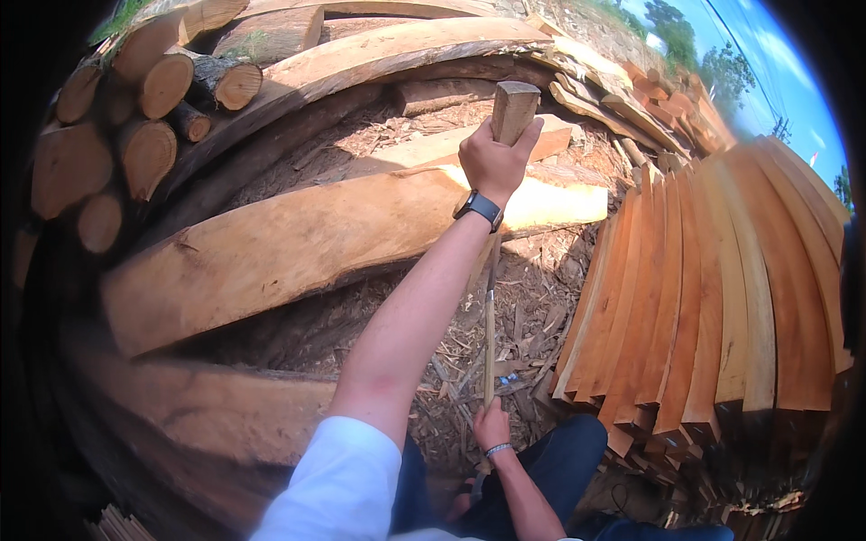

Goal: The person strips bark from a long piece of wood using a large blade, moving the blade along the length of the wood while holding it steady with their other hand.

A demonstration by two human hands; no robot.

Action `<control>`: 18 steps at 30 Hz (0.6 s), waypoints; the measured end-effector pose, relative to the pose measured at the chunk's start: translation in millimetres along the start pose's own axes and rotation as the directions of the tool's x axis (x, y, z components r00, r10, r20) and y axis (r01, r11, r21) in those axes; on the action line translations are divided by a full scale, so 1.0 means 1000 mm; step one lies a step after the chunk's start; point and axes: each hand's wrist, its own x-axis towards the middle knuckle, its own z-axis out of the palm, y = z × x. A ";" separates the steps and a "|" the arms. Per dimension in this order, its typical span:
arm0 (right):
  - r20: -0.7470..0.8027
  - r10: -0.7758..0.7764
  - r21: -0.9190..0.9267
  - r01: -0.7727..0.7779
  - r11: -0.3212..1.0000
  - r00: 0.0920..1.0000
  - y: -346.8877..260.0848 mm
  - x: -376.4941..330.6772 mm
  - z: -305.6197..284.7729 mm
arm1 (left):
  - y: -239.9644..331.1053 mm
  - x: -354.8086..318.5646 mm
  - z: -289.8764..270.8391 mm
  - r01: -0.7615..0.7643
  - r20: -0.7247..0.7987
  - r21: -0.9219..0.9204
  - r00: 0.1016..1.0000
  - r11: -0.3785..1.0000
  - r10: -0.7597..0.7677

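Note:
My left hand [496, 162], with a dark watch on its wrist, reaches far forward. Its fingers and thumb are wrapped round the upper end of a squared wooden post [515, 110]; my hand and forearm hide most of the post's lower part. Closer to my body, my right hand [492, 426], a bracelet on its wrist, is closed round a thin wooden stick [490, 347]. The stick rises from this hand toward my left wrist, and its upper end is hard to make out. Behind my left hand lies a wide sawn slab [289, 248], slanting across the ground.
Cut round logs [149, 158] are piled at the far left. A stack of reddish sawn boards [713, 288] fills the right side. Wood chips and bark [451, 352] cover the ground. Another slab [216, 406] lies at the near left, and a long curved-looking plank [397, 50] spans the back.

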 end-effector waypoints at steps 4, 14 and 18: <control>0.052 0.014 -0.086 -0.010 0.996 0.999 0.034 0.003 0.023 | -0.003 0.001 0.007 -0.009 -0.005 0.023 1.000 1.000 0.009; 0.093 -0.015 -0.104 0.025 0.994 0.996 0.025 -0.013 0.018 | 0.002 0.002 0.000 0.028 0.024 0.002 0.999 1.000 -0.028; 0.216 0.036 0.064 -0.051 0.997 0.976 -0.002 -0.018 -0.012 | -0.001 0.002 -0.004 0.004 0.006 0.013 1.000 1.000 -0.004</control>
